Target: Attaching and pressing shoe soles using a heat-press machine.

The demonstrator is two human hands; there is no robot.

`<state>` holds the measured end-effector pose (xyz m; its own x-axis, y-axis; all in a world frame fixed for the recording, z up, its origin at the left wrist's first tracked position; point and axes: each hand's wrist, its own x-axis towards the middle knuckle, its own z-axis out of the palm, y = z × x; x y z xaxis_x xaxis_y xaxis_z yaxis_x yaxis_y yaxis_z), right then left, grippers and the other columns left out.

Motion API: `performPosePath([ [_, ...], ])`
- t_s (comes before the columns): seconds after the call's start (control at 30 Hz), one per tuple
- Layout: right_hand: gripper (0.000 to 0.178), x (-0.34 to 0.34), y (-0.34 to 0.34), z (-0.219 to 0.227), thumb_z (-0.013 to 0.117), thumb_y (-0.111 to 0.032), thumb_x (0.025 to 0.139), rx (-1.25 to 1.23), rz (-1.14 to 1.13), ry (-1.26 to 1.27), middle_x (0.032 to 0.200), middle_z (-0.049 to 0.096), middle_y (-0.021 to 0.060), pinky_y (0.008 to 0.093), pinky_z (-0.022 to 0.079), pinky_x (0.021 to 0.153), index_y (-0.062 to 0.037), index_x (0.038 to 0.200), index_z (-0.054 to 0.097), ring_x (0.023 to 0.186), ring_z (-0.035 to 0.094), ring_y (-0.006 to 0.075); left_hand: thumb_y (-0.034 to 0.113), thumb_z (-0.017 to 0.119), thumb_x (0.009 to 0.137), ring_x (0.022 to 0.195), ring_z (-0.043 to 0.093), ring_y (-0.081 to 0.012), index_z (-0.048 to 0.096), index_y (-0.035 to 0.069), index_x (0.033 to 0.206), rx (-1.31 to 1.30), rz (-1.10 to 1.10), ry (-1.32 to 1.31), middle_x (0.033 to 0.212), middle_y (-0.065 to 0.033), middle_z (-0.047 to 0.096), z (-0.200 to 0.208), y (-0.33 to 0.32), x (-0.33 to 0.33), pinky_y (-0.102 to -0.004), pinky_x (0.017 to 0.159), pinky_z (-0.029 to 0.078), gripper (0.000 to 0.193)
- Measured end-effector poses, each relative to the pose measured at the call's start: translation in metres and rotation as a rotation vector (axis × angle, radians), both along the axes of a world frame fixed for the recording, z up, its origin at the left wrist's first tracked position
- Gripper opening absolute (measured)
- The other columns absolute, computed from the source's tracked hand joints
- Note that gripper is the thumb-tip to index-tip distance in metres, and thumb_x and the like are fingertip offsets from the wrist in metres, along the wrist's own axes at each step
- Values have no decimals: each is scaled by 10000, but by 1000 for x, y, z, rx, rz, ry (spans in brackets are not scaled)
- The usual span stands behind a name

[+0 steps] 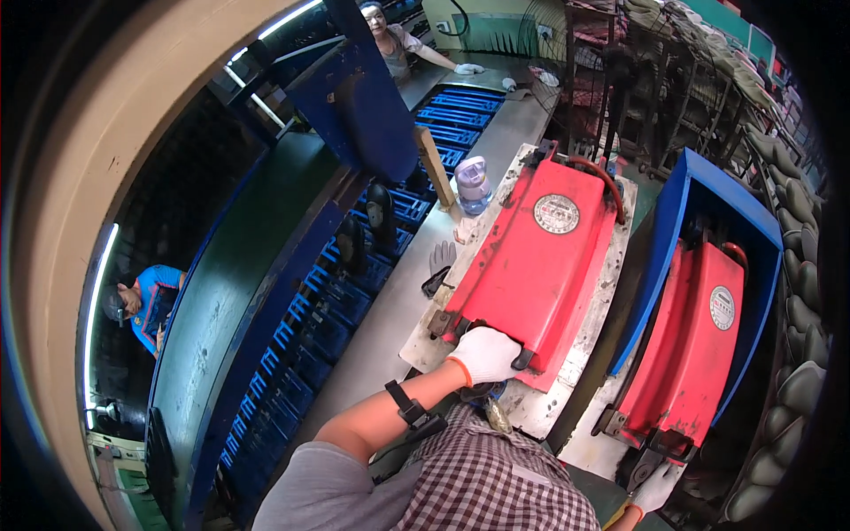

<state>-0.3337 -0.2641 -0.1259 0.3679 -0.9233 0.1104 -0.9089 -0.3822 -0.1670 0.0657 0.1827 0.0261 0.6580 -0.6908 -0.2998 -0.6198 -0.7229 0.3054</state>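
Okay, head view: left hand (487,356) and right hand (657,488) at lower ends of the centre red cover (549,274) and right-side red cover (683,354), can't tell if fingers grasp, probably cover-handling, calling for secure front holds, long axes slanting upper right.

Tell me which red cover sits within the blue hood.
The right red cover: the blue hood stands around it; the left red cover has none.

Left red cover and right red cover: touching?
Apart. The head view shows a gap between the left red cover and the right red cover, with the blue hood's side standing between them.
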Motion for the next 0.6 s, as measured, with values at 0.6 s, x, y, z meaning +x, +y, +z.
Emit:
performPosePath([
  [0.6, 522, 55, 53, 82, 468, -437, 1069, 174, -71, -11, 1348, 668, 197, 469, 494, 990, -66, 1392, 644, 1186, 640, 414, 440, 709, 852, 733, 733, -361, 759, 85, 793, -22, 4, -41, 753, -177, 718, -3, 5, -3, -479, 706, 587, 362],
])
